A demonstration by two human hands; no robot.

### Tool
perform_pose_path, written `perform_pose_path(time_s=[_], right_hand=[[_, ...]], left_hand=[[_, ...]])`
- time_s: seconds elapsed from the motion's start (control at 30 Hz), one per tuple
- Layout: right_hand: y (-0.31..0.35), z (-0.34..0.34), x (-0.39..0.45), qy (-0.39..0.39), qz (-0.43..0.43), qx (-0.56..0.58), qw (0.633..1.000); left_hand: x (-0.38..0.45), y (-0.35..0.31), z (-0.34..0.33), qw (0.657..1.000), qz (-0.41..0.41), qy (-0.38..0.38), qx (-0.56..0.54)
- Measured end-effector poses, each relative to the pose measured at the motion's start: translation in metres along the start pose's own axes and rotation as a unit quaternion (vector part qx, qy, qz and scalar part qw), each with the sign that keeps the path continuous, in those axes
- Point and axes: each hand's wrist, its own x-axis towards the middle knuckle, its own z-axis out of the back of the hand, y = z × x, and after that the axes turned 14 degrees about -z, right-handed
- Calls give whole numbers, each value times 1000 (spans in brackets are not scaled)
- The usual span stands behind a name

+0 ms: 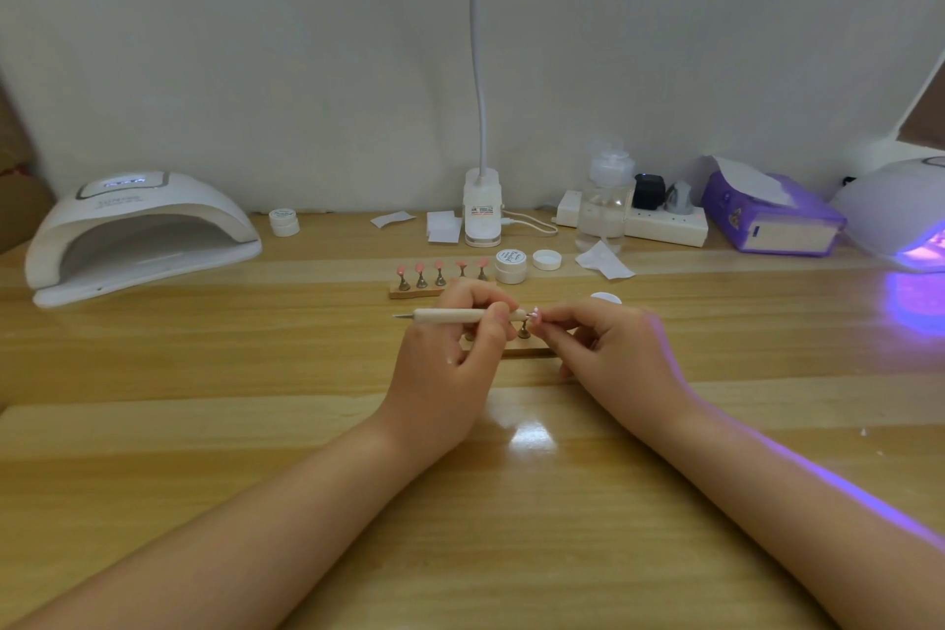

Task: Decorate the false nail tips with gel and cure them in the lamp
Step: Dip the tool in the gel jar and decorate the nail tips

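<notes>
My left hand (450,338) grips the dotting pen (460,315); my right hand (603,348) fingers pinch a nail tip (534,316). I should brace both wrists on the worktop (204,399), touching lightly.

Two hands: left (452,348), right (611,348). One pen tool (460,316). Two curing lamps: one far left (138,230), one far right, lit violet (900,210). One desk lamp (480,210). Two wooden racks: far one (414,293), near one (529,350), mostly hidden. Five pink tips on the far rack (441,265); count on the near rack unclear. Two gel pots: (284,222), (511,265). Two loose white lids: (546,259), (606,298). One clear bottle (606,200). One power strip (665,223). One purple tissue box (772,220). Several white wipes (604,260).
</notes>
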Motion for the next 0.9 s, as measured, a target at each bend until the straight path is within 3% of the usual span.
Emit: perform_pose_path(time_s=[0.57, 0.9], right_hand=[[0, 0, 0, -8, 2, -3, 1000], [1, 0, 0, -16, 7, -2, 1000]], left_hand=[[0, -6, 0, 998, -13, -51, -28], [1, -4, 0, 1000, -8, -26, -9]])
